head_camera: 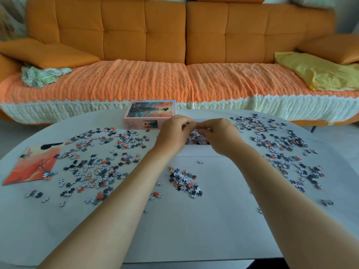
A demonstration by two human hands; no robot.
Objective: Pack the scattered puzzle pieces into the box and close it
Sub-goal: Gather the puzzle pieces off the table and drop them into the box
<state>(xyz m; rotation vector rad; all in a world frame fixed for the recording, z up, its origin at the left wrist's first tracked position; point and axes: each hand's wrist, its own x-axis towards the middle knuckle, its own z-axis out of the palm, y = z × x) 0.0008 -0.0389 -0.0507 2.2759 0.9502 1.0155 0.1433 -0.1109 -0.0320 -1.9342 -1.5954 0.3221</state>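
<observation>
Here we see both hands meeting over the open white box (200,151), which sits on the white table (194,233) just in front of the sofa (147,33). The left hand (172,133) and the right hand (220,137) have their fingers curled inward, with the tips bunched close together above the box. We cannot tell whether they pinch any pieces. Between the two wrists we make out the pieces in the box (195,139), a mixed pile of white, grey and orange. The lid (149,113), printed with a picture, lies just beside the box on its left. Scattered puzzle pieces (97,162) cover the table to the left, a small heap (184,181) lies near the box on its near side between the forearms, and a further spread (281,146) lies to the right. At the far left edge a printed reference sheet (33,166) lies flat, with a few pieces touching its corner. On the sofa seat rest a yellow cloth (320,72) and a green patterned cloth (40,75).
</observation>
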